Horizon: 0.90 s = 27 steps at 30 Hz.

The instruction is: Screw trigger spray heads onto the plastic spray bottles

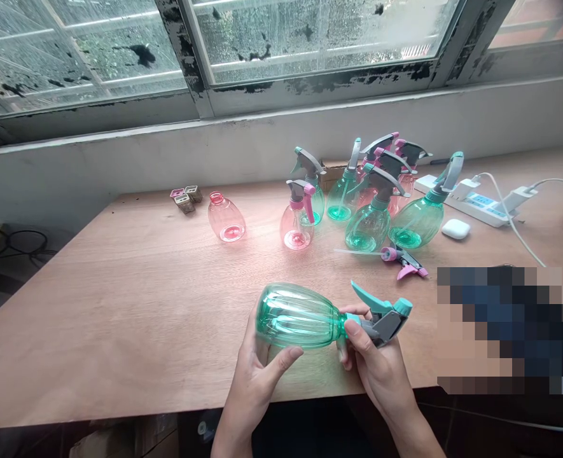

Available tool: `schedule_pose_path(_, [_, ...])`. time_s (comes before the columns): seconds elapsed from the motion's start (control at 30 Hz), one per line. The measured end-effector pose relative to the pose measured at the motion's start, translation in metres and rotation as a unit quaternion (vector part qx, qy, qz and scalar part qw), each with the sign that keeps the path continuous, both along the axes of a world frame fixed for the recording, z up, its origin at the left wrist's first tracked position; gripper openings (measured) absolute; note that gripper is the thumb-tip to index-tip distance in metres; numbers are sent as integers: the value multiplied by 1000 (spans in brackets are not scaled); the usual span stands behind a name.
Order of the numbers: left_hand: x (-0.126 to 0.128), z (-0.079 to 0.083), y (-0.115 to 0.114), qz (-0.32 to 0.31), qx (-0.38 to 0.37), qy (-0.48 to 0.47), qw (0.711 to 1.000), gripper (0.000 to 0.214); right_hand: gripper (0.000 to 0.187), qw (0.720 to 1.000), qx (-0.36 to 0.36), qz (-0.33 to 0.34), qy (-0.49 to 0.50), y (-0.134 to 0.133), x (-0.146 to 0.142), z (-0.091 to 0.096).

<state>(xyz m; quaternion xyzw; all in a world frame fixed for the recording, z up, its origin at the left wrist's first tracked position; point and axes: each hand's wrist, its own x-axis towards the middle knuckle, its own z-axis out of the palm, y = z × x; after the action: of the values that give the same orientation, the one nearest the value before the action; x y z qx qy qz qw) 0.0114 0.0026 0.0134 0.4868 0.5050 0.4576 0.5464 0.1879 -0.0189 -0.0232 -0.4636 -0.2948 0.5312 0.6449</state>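
A green transparent spray bottle [298, 316] lies sideways in the air between my two hands, above the front part of the table. My left hand [264, 369] cups the bottle's rounded base from below, with the thumb along its near side. My right hand [376, 362] grips the neck, where the teal collar of the grey and teal trigger sprayer [386, 315] meets the bottle. The sprayer head points right. Behind it, a loose pink and grey trigger sprayer [403, 259] with a clear tube lies on the table.
Several green and pink spray bottles [367, 229] stand grouped at the back. An uncapped pink bottle [226, 219] and small boxes [184, 198] are farther left. A power strip [481, 207], plugged cables and a white case [455, 229] sit at right on the wooden table [119, 305].
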Motion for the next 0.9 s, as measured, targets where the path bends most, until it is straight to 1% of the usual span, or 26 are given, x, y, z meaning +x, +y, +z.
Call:
schedule_pose_path(0.17, [1,1,0,-7,-2,-8,1000,79,34,1000,0,2,2,0,0,0])
schedule_pose_path(0.37, [2,2,-1,-1,-6,-9,1000,82,34,1000,5,7,1,1,0,-1])
schedule_pose_path(0.53, [1,-2,-1,16,-4,-33,999,89,33,1000,10,9,3,1,0,-1])
schedule_pose_path(0.6, [1,-2,-1,12,-10,-40,999,91,33,1000,12,8,1,1,0,-1])
schedule_pose_path(0.73, [1,3,1,-26,-6,-30,999,78,34,1000,14,4,-13,2,0,-2])
schedule_pose_path(0.83, [3,8,0,-21,13,-29,999,70,35,999,20,-2,-25,2,-1,-2])
schedule_pose_path(0.9, [4,8,1,-14,18,-28,999,68,36,999,21,-7,-30,2,-1,-2])
